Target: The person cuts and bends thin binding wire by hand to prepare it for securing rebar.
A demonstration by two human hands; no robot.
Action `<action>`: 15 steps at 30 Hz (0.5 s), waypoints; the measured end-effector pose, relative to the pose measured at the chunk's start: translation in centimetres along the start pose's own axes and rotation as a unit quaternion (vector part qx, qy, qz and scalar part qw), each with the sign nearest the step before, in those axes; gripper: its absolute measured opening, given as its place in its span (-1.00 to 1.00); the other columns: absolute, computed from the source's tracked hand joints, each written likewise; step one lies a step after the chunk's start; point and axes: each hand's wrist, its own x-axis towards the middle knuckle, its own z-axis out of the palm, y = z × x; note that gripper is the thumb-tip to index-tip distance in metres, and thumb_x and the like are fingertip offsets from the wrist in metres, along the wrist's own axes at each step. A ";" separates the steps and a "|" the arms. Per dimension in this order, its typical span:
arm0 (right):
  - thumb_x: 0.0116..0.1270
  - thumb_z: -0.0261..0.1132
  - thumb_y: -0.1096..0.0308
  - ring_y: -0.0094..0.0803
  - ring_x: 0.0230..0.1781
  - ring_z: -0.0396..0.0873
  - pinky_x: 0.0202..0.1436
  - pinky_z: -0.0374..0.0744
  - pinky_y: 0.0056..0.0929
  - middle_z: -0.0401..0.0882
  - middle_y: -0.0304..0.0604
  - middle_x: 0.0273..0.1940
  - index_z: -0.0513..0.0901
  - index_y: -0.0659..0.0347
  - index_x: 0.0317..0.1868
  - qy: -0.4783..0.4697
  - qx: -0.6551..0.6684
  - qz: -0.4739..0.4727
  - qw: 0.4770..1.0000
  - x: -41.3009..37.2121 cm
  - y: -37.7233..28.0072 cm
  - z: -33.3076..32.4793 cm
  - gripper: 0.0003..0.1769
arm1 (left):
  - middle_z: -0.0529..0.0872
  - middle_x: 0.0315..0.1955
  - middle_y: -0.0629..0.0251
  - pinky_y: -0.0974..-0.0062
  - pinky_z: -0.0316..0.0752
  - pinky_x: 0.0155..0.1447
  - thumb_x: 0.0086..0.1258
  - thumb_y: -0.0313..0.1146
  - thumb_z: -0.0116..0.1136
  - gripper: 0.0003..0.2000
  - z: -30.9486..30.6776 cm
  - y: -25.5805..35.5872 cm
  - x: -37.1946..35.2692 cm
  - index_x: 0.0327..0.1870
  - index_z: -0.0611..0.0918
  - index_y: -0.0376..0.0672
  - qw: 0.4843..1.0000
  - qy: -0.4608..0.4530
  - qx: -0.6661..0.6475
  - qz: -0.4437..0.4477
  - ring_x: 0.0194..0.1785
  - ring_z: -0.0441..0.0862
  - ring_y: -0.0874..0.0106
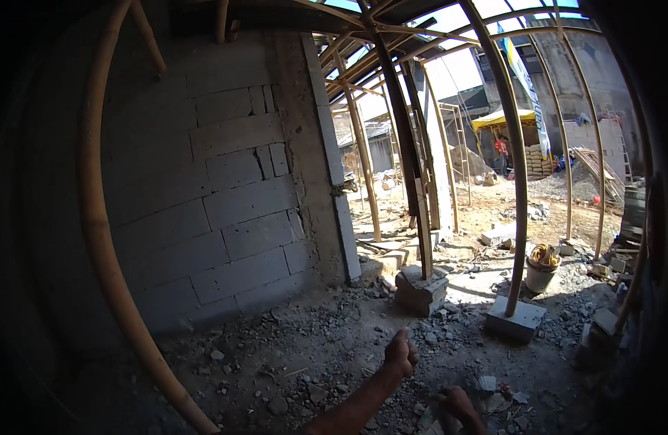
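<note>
Reaching forward at the lower middle, my left hand (401, 354) has its fingers curled in and the thumb on top; the inside of the fist is hidden. My right hand (461, 404) is lower and closer to me, its fingers bent and in shadow. I cannot tell what, if anything, it holds. Rubble-strewn ground (334, 341) lies below both hands. Beyond my left hand, a rough stone block (421, 291) sits at the foot of a wooden post (423, 225). A pale broken piece (486, 383) lies just past my right hand.
A grey block wall (240, 217) rises on the left, behind a curved-looking bamboo pole (95, 203). Another pole (520, 196) stands on a concrete block (516, 317). Right of it is a bucket (542, 275) with yellowish contents. A person (501, 151) is far off near a yellow canopy (497, 119).
</note>
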 end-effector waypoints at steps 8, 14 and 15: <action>0.38 0.19 0.29 -0.58 -0.61 0.38 -0.54 0.36 -0.55 0.45 -0.34 -0.57 0.61 0.33 -0.09 -0.082 0.527 -0.041 0.845 -5.1 -9.8 -7.2 -0.74 | 0.12 -0.75 0.54 0.53 -0.08 -0.71 0.46 -0.10 -0.04 -0.65 -1.7 1.2 2.3 -0.57 0.23 0.08 0.995 0.075 0.025 0.056 -0.77 0.01 0.59; 0.34 0.21 0.24 -0.36 -0.21 0.58 -0.14 0.54 -0.37 0.62 -0.06 -0.19 0.62 0.25 -0.01 -0.140 0.225 -0.092 0.960 -6.6 -9.7 -2.2 -0.68 | 0.09 -0.75 0.58 0.56 -0.09 -0.71 0.47 -0.10 -0.05 -0.64 -0.7 0.5 1.2 -0.59 0.22 0.12 0.999 0.034 0.009 0.026 -0.76 0.00 0.62; 0.33 0.20 0.28 -0.39 -0.33 0.56 -0.26 0.53 -0.39 0.62 -0.10 -0.28 0.63 0.28 -0.06 -0.082 0.058 -0.069 0.993 -1.7 -2.9 -0.4 -0.72 | 0.09 -0.75 0.58 0.56 -0.09 -0.71 0.47 -0.10 -0.05 -0.64 -0.4 0.7 0.9 -0.59 0.22 0.12 0.999 0.028 0.004 0.026 -0.76 -0.01 0.62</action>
